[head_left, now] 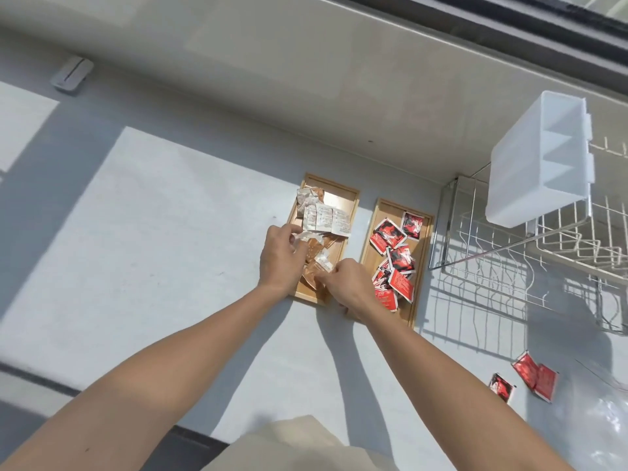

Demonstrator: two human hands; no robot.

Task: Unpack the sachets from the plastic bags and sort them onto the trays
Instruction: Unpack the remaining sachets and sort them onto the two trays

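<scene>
Head view: over the left wooden tray (350, 193) on a white tabletop (163, 232), the left hand (280, 260) pinches a clear plastic bag (314, 246) while the right hand (350, 283) pinches its near end. White sachets (324, 217) lie at the tray's far end. Red sachets (396, 258) fill the right tray (423, 266); loose red sachets (535, 375) lie near right, beside a wire rack (509, 253).

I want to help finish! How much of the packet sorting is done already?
A good part looks done: the right wooden tray holds a heap of red and black sachets, and the left wooden tray has white sachets. Right now the left hand and right hand grip a clear plastic bag over the left tray. Three loose red sachets wait on the white counter.
</scene>
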